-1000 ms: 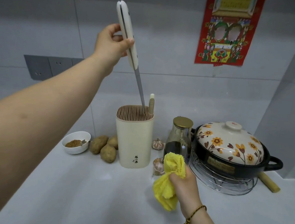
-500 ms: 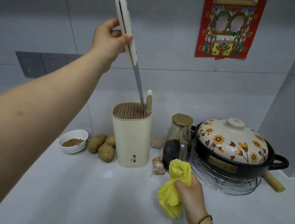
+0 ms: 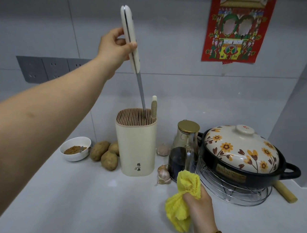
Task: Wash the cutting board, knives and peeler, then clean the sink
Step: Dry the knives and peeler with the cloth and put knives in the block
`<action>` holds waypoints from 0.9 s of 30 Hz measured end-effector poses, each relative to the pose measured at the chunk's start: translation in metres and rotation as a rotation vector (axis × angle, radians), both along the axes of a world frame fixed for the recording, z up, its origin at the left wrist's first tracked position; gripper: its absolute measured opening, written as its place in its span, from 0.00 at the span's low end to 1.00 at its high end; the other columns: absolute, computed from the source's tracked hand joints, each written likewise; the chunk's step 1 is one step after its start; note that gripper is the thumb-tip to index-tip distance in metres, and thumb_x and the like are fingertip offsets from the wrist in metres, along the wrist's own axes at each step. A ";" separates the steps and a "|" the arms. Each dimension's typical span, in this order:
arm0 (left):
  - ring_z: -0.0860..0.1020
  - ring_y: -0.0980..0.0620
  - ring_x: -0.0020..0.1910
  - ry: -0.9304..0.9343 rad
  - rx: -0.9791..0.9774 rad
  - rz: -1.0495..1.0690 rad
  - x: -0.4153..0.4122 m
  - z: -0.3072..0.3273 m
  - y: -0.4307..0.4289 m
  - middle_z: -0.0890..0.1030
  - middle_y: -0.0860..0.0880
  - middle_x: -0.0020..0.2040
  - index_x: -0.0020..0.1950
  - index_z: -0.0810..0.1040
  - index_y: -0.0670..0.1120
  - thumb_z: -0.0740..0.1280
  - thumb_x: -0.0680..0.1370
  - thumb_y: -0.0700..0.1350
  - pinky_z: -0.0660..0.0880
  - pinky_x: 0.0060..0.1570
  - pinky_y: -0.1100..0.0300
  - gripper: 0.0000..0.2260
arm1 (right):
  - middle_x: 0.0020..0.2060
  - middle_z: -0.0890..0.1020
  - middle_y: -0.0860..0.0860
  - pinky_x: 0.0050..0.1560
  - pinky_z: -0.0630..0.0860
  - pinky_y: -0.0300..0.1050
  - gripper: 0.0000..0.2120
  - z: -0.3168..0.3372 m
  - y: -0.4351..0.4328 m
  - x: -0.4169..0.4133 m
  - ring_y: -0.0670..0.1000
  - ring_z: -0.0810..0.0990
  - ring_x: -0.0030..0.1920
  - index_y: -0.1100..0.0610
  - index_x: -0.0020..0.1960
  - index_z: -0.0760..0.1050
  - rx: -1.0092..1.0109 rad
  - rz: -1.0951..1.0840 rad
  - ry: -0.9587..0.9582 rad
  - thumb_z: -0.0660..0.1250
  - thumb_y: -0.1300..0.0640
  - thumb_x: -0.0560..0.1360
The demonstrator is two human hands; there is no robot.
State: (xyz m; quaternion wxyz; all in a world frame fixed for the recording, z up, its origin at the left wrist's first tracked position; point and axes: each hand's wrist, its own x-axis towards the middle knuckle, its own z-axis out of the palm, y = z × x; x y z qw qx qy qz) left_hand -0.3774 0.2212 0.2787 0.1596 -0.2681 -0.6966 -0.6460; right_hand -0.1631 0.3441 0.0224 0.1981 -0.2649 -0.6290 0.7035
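While the left hand (image 3: 115, 46) pinched the cream handle of the knife (image 3: 134, 62), the blade tip sat in the slotted top of the knife block (image 3: 135, 142), just beside a ribbed handle (image 3: 154, 106) lodged there. The right hand (image 3: 200, 204) clutched a yellow cloth (image 3: 178, 209) near a dark bottle (image 3: 184, 149); potatoes (image 3: 105, 154) crowded the block's left.

The knife (image 3: 135, 61) has a smooth cream handle, plastic as it looks, and a thin blade of dull grey metal. The knife block (image 3: 135, 147) is matt cream plastic, with fine brown ribs on top. The cloth (image 3: 180, 205) is yellow, soft and fluffy. The pot (image 3: 239, 151) has a glossy glazed lid and a glossy black body; the wire rack (image 3: 233, 193) under it is shiny metal. The bottle (image 3: 182, 153) is clear glass with a gold metallic cap. The potatoes (image 3: 108, 160) have rough, matt skin.
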 end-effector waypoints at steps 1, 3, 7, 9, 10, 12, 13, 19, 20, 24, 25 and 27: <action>0.77 0.60 0.42 -0.004 -0.027 0.003 -0.001 0.001 0.000 0.76 0.54 0.41 0.70 0.65 0.42 0.64 0.77 0.37 0.78 0.46 0.65 0.21 | 0.32 0.77 0.52 0.33 0.71 0.43 0.14 -0.001 0.000 0.000 0.52 0.75 0.33 0.53 0.42 0.74 -0.002 0.000 0.000 0.61 0.71 0.69; 0.77 0.56 0.44 -0.021 -0.111 -0.006 -0.002 0.003 0.002 0.76 0.53 0.41 0.70 0.65 0.42 0.64 0.77 0.37 0.77 0.49 0.62 0.21 | 0.33 0.78 0.51 0.33 0.71 0.43 0.13 -0.001 0.000 0.000 0.52 0.76 0.34 0.53 0.42 0.74 -0.004 -0.003 -0.008 0.61 0.71 0.70; 0.76 0.49 0.49 -0.086 -0.218 -0.034 -0.005 -0.010 0.010 0.75 0.52 0.40 0.67 0.68 0.38 0.64 0.77 0.36 0.75 0.56 0.56 0.18 | 0.30 0.78 0.50 0.27 0.73 0.36 0.18 -0.002 -0.001 0.000 0.50 0.76 0.31 0.51 0.40 0.73 0.003 0.006 -0.032 0.58 0.75 0.71; 0.75 0.49 0.50 -0.136 -0.236 -0.047 -0.010 -0.024 0.013 0.75 0.51 0.40 0.66 0.69 0.37 0.64 0.77 0.36 0.74 0.56 0.56 0.17 | 0.25 0.78 0.48 0.23 0.72 0.32 0.19 -0.002 -0.001 0.001 0.48 0.76 0.28 0.52 0.40 0.74 0.001 0.013 -0.033 0.58 0.75 0.71; 0.75 0.48 0.50 -0.165 -0.252 -0.053 -0.013 -0.033 0.012 0.75 0.51 0.40 0.65 0.69 0.36 0.64 0.77 0.35 0.74 0.56 0.55 0.17 | 0.23 0.78 0.48 0.23 0.71 0.31 0.19 -0.002 0.000 0.001 0.47 0.76 0.26 0.52 0.40 0.74 -0.001 0.017 -0.034 0.58 0.76 0.70; 0.75 0.47 0.52 -0.225 -0.279 -0.060 -0.019 -0.052 0.011 0.75 0.50 0.41 0.64 0.69 0.35 0.64 0.76 0.35 0.76 0.54 0.56 0.17 | 0.22 0.77 0.48 0.23 0.71 0.31 0.20 -0.004 0.003 0.002 0.49 0.75 0.27 0.51 0.38 0.74 0.010 0.010 -0.037 0.58 0.76 0.70; 0.75 0.47 0.53 -0.246 -0.287 -0.064 -0.020 -0.060 0.010 0.75 0.49 0.43 0.64 0.69 0.35 0.64 0.76 0.35 0.76 0.52 0.58 0.17 | 0.22 0.77 0.48 0.23 0.71 0.31 0.21 -0.006 0.005 0.002 0.50 0.75 0.28 0.50 0.37 0.74 0.017 0.003 -0.035 0.59 0.76 0.70; 0.76 0.44 0.54 -0.304 -0.334 -0.088 -0.024 -0.094 0.019 0.76 0.40 0.55 0.65 0.68 0.34 0.64 0.76 0.35 0.74 0.59 0.52 0.18 | 0.31 0.77 0.52 0.25 0.72 0.32 0.19 -0.010 0.011 -0.003 0.52 0.74 0.32 0.50 0.38 0.73 0.023 0.007 -0.032 0.59 0.75 0.71; 0.76 0.43 0.54 -0.312 -0.340 -0.085 -0.025 -0.099 0.020 0.76 0.39 0.57 0.65 0.69 0.35 0.64 0.76 0.35 0.74 0.58 0.51 0.18 | 0.31 0.77 0.52 0.25 0.71 0.31 0.19 -0.009 0.011 -0.003 0.52 0.74 0.32 0.50 0.39 0.73 0.016 0.004 -0.027 0.59 0.75 0.71; 0.75 0.47 0.51 -0.308 -0.325 -0.086 -0.027 -0.108 0.024 0.76 0.36 0.59 0.67 0.67 0.36 0.64 0.77 0.35 0.76 0.51 0.57 0.19 | 0.29 0.78 0.49 0.23 0.71 0.30 0.20 -0.011 0.013 -0.005 0.45 0.78 0.26 0.51 0.39 0.74 -0.006 -0.005 -0.006 0.58 0.76 0.71; 0.75 0.47 0.51 -0.304 -0.326 -0.088 -0.027 -0.109 0.024 0.76 0.36 0.59 0.67 0.67 0.36 0.64 0.77 0.35 0.75 0.51 0.58 0.19 | 0.30 0.78 0.49 0.23 0.71 0.30 0.19 -0.012 0.014 -0.005 0.43 0.78 0.26 0.52 0.40 0.74 -0.010 -0.005 -0.003 0.58 0.76 0.71; 0.76 0.45 0.54 -0.299 -0.338 -0.078 -0.028 -0.110 0.024 0.76 0.37 0.60 0.68 0.67 0.36 0.64 0.77 0.36 0.75 0.52 0.58 0.20 | 0.34 0.78 0.50 0.25 0.72 0.30 0.19 -0.014 0.014 -0.005 0.47 0.78 0.31 0.52 0.40 0.73 -0.017 -0.004 0.000 0.58 0.76 0.71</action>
